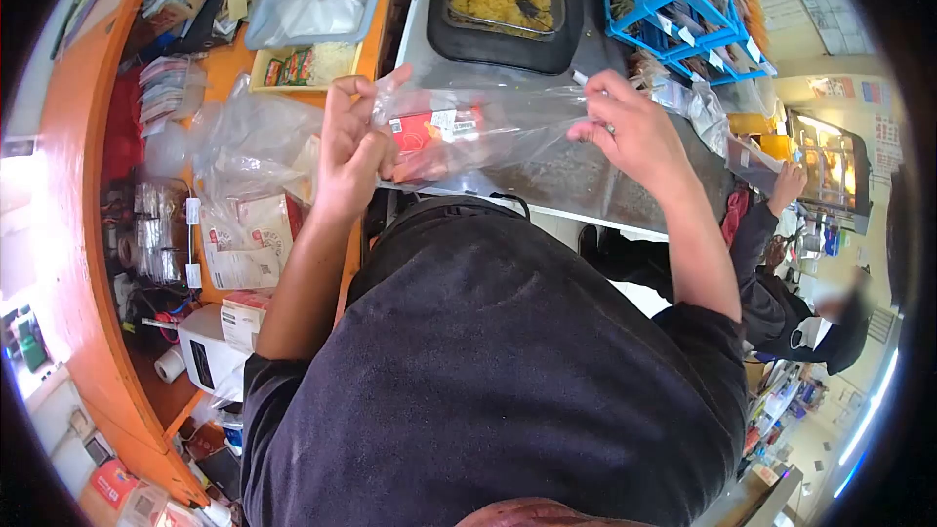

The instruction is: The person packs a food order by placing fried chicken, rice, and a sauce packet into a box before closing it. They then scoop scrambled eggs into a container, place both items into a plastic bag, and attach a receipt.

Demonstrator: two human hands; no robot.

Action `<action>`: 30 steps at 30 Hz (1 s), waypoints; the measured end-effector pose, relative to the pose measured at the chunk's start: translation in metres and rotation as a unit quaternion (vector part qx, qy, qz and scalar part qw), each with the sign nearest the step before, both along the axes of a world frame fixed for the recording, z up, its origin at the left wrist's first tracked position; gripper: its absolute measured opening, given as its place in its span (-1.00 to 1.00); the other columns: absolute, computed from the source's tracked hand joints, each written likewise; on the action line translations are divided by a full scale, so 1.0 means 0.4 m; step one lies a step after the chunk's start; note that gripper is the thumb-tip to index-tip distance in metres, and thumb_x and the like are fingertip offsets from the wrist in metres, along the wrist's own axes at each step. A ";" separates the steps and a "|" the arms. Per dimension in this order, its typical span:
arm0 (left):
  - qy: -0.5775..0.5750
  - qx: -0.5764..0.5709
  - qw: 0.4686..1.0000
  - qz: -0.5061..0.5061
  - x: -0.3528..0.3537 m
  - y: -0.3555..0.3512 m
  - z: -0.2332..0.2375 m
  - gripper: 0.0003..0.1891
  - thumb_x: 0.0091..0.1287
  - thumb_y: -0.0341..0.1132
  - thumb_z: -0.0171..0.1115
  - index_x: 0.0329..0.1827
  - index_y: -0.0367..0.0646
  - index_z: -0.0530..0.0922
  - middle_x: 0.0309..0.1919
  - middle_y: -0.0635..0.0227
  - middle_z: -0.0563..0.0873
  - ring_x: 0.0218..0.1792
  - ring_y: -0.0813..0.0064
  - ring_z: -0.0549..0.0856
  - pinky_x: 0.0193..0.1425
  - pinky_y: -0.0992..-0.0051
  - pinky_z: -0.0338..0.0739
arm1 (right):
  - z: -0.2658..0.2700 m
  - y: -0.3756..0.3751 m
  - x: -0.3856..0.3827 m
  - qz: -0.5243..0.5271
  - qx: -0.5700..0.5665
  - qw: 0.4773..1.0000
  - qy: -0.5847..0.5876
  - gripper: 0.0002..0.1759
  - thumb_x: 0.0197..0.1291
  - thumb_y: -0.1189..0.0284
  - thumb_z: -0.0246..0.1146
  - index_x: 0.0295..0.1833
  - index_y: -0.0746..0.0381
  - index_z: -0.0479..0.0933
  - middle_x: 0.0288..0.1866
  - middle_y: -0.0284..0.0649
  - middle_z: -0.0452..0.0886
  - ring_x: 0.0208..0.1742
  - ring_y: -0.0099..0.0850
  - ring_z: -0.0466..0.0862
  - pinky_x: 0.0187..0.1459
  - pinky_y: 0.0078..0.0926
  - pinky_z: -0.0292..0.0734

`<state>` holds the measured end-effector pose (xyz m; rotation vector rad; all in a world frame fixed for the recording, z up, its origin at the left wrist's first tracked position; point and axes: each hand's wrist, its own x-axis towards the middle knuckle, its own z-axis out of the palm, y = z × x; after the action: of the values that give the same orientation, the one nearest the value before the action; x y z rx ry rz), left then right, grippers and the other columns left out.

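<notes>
A clear plastic bag [527, 122] is stretched between my two hands above the counter. Inside it, towards the left, shows a red box [415, 133] with a white printed label. My left hand [348, 144] pinches the bag's left end with bent fingers, the index finger pointing up. At the other end, my right hand [630, 127] holds the plastic between thumb and fingers, pulled taut. Part of the box is blurred by the film over it.
Behind the bag, a black tray [576, 24] holds yellow food. A blue wire rack [639, 10] stands at right, a cutlery tray [259, 34] at left. Loose plastic bags [259, 132] lie near my left arm. Another person [781, 307] is at far right.
</notes>
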<state>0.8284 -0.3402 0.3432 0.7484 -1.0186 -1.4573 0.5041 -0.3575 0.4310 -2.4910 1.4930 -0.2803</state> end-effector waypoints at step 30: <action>-0.246 -0.203 0.836 -0.445 -0.495 -0.121 0.047 -0.49 0.37 -0.09 0.24 0.20 -0.30 0.42 -0.02 0.13 0.61 0.06 0.24 0.62 0.25 0.27 0.50 | 0.058 -0.005 0.045 0.148 0.174 0.836 -0.499 -0.34 0.13 0.69 0.25 0.39 0.09 0.41 -0.10 -0.24 0.54 -0.24 -0.43 0.61 -0.25 -0.41 0.52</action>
<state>0.6306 -0.3886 0.3620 0.3167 -2.2064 -1.7348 0.5220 -0.3594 0.4541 -1.7289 0.6263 -0.9602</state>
